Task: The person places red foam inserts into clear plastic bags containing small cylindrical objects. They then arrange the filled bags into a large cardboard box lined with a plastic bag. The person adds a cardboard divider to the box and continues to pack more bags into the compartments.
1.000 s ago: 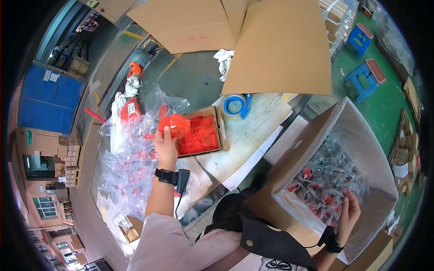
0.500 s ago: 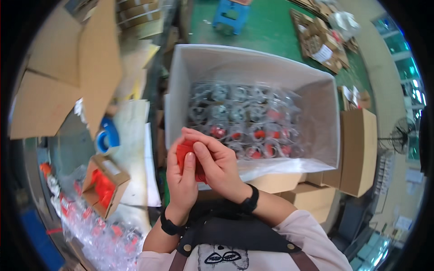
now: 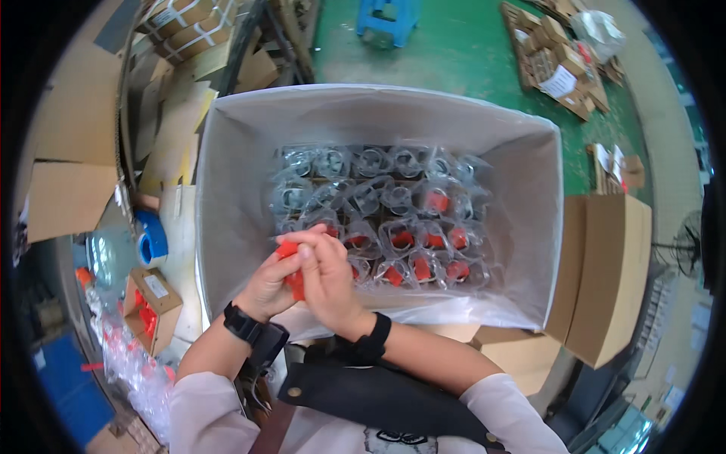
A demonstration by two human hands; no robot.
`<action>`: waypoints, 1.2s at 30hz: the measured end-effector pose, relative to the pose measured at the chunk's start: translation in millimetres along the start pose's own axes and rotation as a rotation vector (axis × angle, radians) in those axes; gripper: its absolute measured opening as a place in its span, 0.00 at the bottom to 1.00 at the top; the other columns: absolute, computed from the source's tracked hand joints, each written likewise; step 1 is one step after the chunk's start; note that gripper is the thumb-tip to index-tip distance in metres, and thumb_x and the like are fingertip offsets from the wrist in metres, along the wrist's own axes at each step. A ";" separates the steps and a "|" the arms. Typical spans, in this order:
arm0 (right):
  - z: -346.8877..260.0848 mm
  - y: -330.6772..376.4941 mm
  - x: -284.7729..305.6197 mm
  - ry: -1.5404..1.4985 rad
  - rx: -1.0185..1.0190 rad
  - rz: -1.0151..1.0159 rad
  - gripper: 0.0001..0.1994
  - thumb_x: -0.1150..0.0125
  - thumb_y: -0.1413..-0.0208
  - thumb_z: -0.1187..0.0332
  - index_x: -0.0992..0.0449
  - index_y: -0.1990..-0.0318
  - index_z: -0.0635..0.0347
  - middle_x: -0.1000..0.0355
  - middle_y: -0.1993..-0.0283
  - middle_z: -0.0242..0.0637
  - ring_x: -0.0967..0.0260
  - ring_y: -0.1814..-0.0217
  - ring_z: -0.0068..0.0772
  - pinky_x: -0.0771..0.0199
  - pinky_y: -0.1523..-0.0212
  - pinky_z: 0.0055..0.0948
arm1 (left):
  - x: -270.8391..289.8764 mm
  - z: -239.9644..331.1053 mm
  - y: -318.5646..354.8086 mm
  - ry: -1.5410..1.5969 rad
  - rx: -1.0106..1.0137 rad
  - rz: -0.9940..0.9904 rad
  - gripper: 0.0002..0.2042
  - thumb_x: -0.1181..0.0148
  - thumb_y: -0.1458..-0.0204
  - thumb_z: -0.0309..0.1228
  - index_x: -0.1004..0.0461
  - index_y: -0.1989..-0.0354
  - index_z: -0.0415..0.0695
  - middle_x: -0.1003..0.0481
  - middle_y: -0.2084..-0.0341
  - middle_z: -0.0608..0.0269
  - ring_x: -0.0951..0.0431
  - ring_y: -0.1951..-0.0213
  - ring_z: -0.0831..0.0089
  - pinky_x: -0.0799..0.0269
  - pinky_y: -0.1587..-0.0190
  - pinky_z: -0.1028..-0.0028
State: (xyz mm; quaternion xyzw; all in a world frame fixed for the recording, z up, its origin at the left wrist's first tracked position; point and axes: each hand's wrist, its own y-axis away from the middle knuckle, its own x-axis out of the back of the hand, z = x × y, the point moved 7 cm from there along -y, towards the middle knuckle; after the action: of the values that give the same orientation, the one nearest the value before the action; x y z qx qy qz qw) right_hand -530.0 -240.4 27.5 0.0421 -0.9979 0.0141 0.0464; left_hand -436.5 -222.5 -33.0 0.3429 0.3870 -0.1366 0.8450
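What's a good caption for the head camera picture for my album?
Both hands, left hand and right hand, hold a small red plastic part over a large lined cardboard box of clear bagged parts.

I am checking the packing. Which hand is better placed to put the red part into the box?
Probably the right hand: it covers the red part and is nearer the bagged pieces in the box. The left hand supports it from below.

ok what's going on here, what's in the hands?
A person's left hand and right hand are clasped together around a small red part, held over the near edge of a large plastic-lined carton. The carton holds rows of clear bagged pieces, many with red parts showing inside. A smaller open box of red parts sits off to the left, beside a blue tape roll.
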 end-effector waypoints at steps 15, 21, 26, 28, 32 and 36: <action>131.2 -99.7 176.9 -0.043 -0.358 0.047 0.20 0.42 0.39 0.57 0.29 0.53 0.69 0.26 0.64 0.38 0.31 0.64 0.25 0.30 0.62 0.25 | -3.3 -47.3 -185.0 -0.012 -0.050 0.344 0.09 0.39 0.44 0.32 0.28 0.57 0.45 0.23 0.65 0.66 0.23 0.68 0.77 0.29 0.75 0.78; 203.8 -38.6 159.8 -0.236 -0.608 -0.035 0.16 0.32 0.47 0.65 0.26 0.57 0.68 0.26 0.66 0.32 0.33 0.71 0.13 0.34 0.73 0.15 | 2.6 -83.2 -193.2 -0.550 -0.142 0.205 0.11 0.30 0.55 0.27 0.26 0.65 0.43 0.25 0.70 0.68 0.29 0.74 0.82 0.35 0.77 0.80; 211.9 -5.3 159.6 -0.342 -0.792 -0.031 0.10 0.37 0.43 0.69 0.21 0.59 0.67 0.26 0.73 0.28 0.35 0.77 0.11 0.37 0.77 0.13 | 23.4 -102.4 -178.5 -0.387 0.122 0.165 0.08 0.36 0.47 0.31 0.26 0.64 0.41 0.25 0.76 0.68 0.31 0.78 0.84 0.38 0.76 0.82; 209.3 -3.2 166.5 -0.266 -0.785 -0.031 0.10 0.39 0.42 0.70 0.20 0.56 0.65 0.25 0.73 0.29 0.35 0.78 0.12 0.37 0.79 0.13 | 26.5 -105.2 -180.5 -0.376 0.079 0.115 0.10 0.44 0.40 0.35 0.25 0.62 0.39 0.25 0.79 0.67 0.31 0.80 0.84 0.38 0.75 0.84; 179.0 -37.2 229.7 0.077 -0.546 0.228 0.08 0.42 0.41 0.72 0.20 0.57 0.64 0.24 0.72 0.30 0.34 0.78 0.13 0.35 0.78 0.16 | 10.9 -82.8 -194.0 -0.736 -0.187 0.059 0.09 0.42 0.43 0.32 0.26 0.64 0.37 0.22 0.70 0.60 0.24 0.73 0.73 0.32 0.72 0.75; 181.8 -88.8 216.5 0.703 -0.040 -0.135 0.08 0.45 0.47 0.76 0.20 0.62 0.63 0.22 0.68 0.43 0.23 0.69 0.35 0.25 0.70 0.35 | -13.5 -97.3 -215.2 -1.504 -0.476 -0.055 0.07 0.43 0.49 0.25 0.27 0.63 0.37 0.23 0.63 0.51 0.22 0.62 0.54 0.28 0.63 0.62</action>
State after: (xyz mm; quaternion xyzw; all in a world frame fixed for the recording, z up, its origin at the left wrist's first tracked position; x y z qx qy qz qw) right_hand -753.8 -352.6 -131.0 0.0996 -0.9161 0.0053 0.3883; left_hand -606.7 -312.9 -170.1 -0.0411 -0.2609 -0.2663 0.9270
